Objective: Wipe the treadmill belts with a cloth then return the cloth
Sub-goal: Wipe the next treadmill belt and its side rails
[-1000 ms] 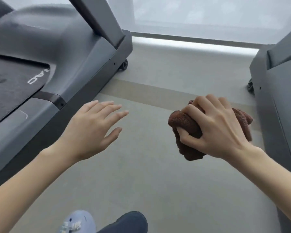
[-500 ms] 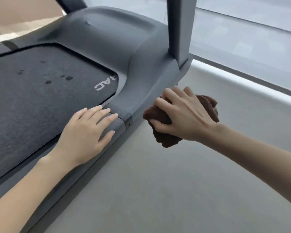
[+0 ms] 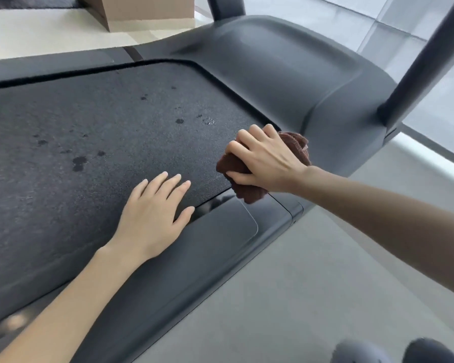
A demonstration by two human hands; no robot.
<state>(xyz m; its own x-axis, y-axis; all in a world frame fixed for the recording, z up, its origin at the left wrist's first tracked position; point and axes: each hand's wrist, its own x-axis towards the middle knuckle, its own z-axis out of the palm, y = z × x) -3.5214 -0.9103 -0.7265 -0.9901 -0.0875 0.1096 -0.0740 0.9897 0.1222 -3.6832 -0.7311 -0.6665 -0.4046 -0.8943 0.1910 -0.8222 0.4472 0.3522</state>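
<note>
The dark treadmill belt (image 3: 89, 142) fills the left and middle of the view and carries several small dark spots. My right hand (image 3: 262, 158) grips a bunched brown cloth (image 3: 247, 193) at the belt's right front corner, where it meets the grey side rail (image 3: 220, 231). My left hand (image 3: 155, 213) lies flat with straight fingers on the belt's right edge, just left of the cloth.
The grey motor cover (image 3: 286, 66) rises ahead, with a dark upright post (image 3: 425, 61) at the right. A cardboard box (image 3: 142, 11) stands on the pale floor beyond the treadmill. Grey floor (image 3: 312, 297) lies to the right, and my shoes (image 3: 391, 352) show at the bottom edge.
My view swung left onto the treadmill. My right hand brought the cloth from beside the rail onto the belt corner. My left hand slid from the rail onto the belt edge.
</note>
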